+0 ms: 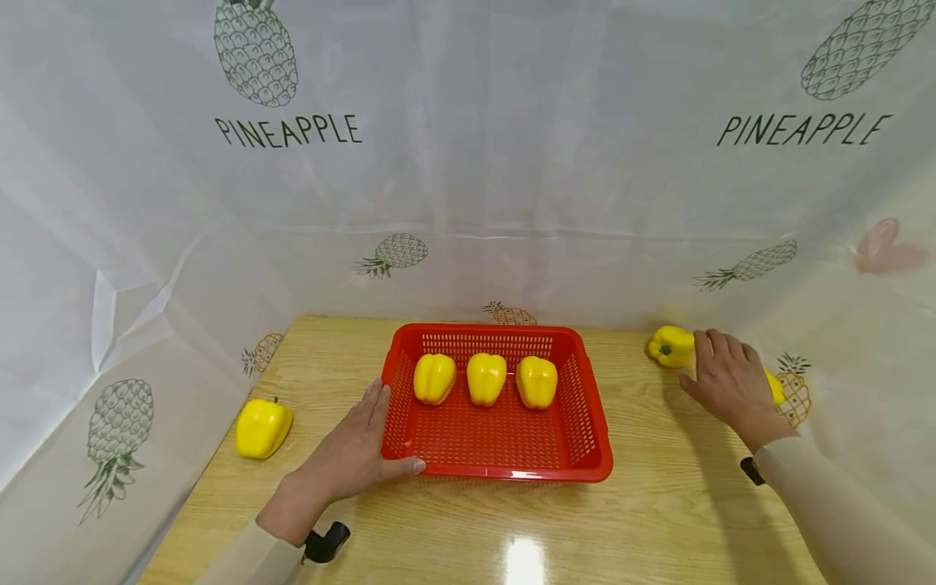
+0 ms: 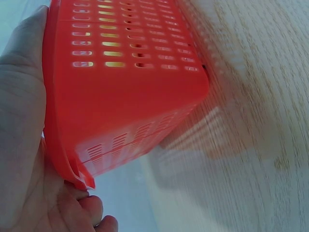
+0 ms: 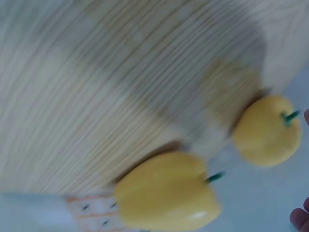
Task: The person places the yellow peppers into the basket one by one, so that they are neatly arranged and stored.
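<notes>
A red plastic basket (image 1: 504, 471) holds three yellow bell peppers (image 1: 487, 379) in a row toward its back. My left hand (image 1: 351, 447) grips the basket at its front-left corner, thumb along the front rim and fingers at the left side. In the left wrist view, fingertips (image 2: 91, 208) curl beside the rim of the basket (image 2: 125, 87). At the right, my right hand (image 1: 731, 382) hovers over two yellow bell peppers, one with its stem showing (image 1: 670, 347), the other mostly hidden (image 1: 775, 387). Both peppers (image 3: 166, 193) (image 3: 268, 130) lie outside its fingers in the right wrist view.
Another yellow bell pepper (image 1: 263, 428) stands near the left edge of the wooden table (image 1: 439, 536). A pale sheet printed with pineapples (image 1: 468, 162) hangs behind the table and along both sides. Dark straps (image 1: 327, 542) show at both wrists.
</notes>
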A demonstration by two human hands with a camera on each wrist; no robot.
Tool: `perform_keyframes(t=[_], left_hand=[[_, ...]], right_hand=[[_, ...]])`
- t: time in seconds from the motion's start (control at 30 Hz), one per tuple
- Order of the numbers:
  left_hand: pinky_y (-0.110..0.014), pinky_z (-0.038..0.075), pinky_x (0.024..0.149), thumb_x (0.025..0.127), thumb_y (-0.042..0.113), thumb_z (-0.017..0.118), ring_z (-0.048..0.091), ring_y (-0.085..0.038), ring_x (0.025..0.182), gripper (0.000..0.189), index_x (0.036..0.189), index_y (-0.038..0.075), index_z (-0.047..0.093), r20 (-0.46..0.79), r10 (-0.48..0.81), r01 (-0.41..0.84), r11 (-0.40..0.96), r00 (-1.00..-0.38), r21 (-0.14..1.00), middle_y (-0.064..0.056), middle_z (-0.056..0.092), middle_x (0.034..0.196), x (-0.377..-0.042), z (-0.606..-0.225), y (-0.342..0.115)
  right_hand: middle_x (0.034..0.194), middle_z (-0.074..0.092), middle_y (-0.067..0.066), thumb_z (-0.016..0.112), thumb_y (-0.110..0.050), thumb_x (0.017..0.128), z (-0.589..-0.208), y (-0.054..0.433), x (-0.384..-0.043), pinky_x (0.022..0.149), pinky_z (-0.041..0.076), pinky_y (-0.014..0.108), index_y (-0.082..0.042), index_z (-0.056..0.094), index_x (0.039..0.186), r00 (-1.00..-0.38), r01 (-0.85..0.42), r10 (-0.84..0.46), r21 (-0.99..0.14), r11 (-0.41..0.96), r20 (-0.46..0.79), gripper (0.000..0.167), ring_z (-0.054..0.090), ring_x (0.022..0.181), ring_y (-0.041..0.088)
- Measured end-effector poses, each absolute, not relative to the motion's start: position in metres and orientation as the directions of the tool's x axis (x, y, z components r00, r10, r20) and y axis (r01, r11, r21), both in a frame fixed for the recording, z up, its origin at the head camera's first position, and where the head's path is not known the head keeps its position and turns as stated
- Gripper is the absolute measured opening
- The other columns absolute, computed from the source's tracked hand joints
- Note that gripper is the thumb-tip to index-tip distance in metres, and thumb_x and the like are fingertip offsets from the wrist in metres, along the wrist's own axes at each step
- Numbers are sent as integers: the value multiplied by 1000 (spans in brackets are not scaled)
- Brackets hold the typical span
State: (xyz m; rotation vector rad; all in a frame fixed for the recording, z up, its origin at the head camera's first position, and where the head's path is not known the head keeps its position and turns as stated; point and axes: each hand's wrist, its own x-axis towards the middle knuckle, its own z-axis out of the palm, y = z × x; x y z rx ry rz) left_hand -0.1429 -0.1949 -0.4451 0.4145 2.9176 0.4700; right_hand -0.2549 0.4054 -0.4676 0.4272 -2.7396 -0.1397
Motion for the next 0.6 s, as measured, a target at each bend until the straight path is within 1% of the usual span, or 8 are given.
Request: perform_keyframes(t=[0.17,0.37,0.5,0.6], left_hand=[[-61,31,126,80,90,61,20,-46,161,136,166,-6,15,-113,294,243,912,-949,332,-26,10,175,-143,-445,-195],[-61,31,126,81,89,61,21,-47,160,136,166,-6,14,-118,290,238,913,-950,331,-26,9,175,-143,-445,-195],[-60,30,126,81,90,60,21,-47,160,136,166,-5,14,-120,289,236,914,-950,330,-26,9,175,-142,-444,-195],[-60,31,126,81,90,60,22,-48,159,136,166,-5,15,-118,289,236,913,-950,332,-26,9,175,-142,-444,-195]], right_hand=[[138,45,39,88,-35,82,-467,436,-252,100,42,73,15,34,143,-903,-276,-326,203,940,279,96,49,124,59],[138,45,40,87,-39,81,-468,462,-251,101,41,74,14,34,143,-920,-266,-319,234,935,226,98,49,122,60],[137,47,41,89,-41,79,-473,474,-248,100,41,74,15,35,143,-919,-268,-329,266,926,217,101,50,119,59],[134,49,41,91,-39,76,-478,481,-246,98,42,74,15,36,142,-913,-271,-341,290,918,225,102,52,116,58]])
